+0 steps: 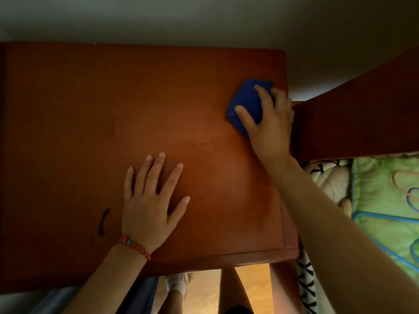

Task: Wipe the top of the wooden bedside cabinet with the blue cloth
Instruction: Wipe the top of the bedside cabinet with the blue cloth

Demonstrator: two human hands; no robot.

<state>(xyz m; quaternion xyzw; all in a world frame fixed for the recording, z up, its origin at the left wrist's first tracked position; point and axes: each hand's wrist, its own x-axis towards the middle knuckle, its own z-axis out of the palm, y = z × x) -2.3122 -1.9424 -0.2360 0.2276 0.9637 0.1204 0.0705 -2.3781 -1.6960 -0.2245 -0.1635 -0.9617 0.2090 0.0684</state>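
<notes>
The blue cloth (247,105), bunched soft and light under my right hand (269,125), sat near the far right corner of the wooden bedside cabinet's top (90,91); my fingers clamped it from above, the place I judged best to hold so limp a rag. My left hand (149,200), open and flat, fingers spread, braced near the front edge, a red beaded bracelet (135,247) at the wrist. Dark marks (103,220) showed toward the front left. No writing was legible anywhere.

smooth, faintly glossy reddish wood cabinet top (90,91), soft matt blue cloth (246,103)
</notes>
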